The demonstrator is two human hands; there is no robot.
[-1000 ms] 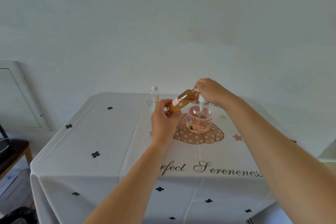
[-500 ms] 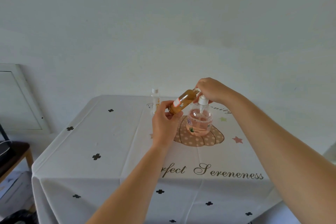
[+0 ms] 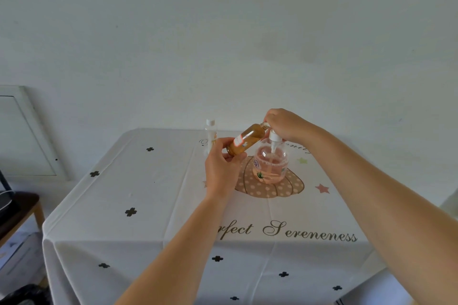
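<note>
L hand (image 3: 221, 171) grips the lower end of the amber bottle (image 3: 245, 140), thumb on the near side, fingers curled round the base. R hand (image 3: 285, 124) is curled over the top end of the same bottle and its fingertips pinch at the neck (image 3: 264, 125). If a cap is under them I cannot tell, it is hidden. So both hands are closed on one thing. The bottle hangs in the air btw. them, tilted, base low at the left and mouth high at the right.

Handling, my judgement: small, stiff, prob. glass or hard plastic, nearly full of brownish liquid, so light but not weightless. The wall is smooth and maybe slippery; the paper label (image 3: 238, 140) should give more friction. The best hold is as now: one hand round the body near the base, the other at the neck for twisting. If it is glass, a drop will break it. If the mouth is open, more tilt could spill.

Just under the R hand a pump bottle (image 3: 270, 168) w/ pink liquid stands upright on the tablecloth (image 3: 153, 193). Its white pump head (image 3: 274, 136) is very near the amber neck; touching or not, I cannot tell. Behind the L hand a small clear bottle (image 3: 210, 135) w/ white cap stands upright near the far table edge.
</note>
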